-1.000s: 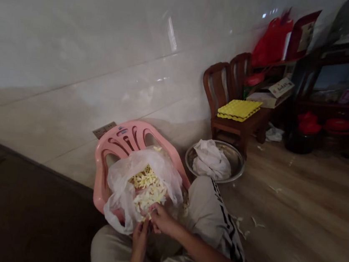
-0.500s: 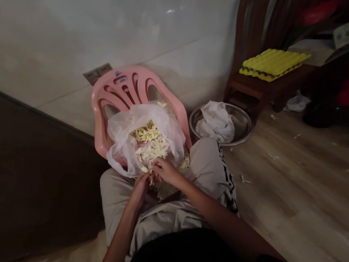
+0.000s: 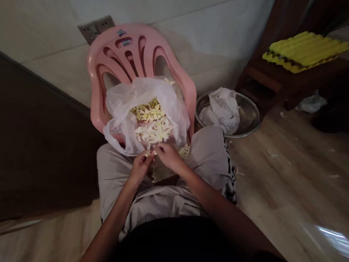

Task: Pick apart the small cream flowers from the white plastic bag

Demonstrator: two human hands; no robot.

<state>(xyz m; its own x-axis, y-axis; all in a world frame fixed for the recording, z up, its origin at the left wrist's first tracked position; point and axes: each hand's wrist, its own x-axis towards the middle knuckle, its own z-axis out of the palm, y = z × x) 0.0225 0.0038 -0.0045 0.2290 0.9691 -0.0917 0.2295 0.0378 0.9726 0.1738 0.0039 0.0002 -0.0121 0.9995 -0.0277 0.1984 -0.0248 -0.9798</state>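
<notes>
A white plastic bag [image 3: 123,95] lies open on a pink plastic chair [image 3: 188,90], with pale yellow and white flowers [image 3: 154,128] heaped in its mouth. At the bag's near edge my left hand [image 3: 141,165] is closed, its fingertips pinching a small pale flower. My right hand [image 3: 167,154] is closed right beside it, thumb and finger together near the same flower; what it grips is too small to make out. More small flowers [image 3: 185,150] sit by my right knee.
Right of the chair, a metal basin [image 3: 246,135] holds a crumpled white bag [image 3: 222,111]. Yellow egg trays [image 3: 306,51] rest on a dark wooden chair [image 3: 275,77]. A wall socket [image 3: 94,29] is behind the pink chair. White scraps lie on the wooden floor [image 3: 281,193].
The view has tilted down and shifted, so the chair and basin appear higher. My two hands stay close together at the bag's near edge, with slightly altered finger positions.
</notes>
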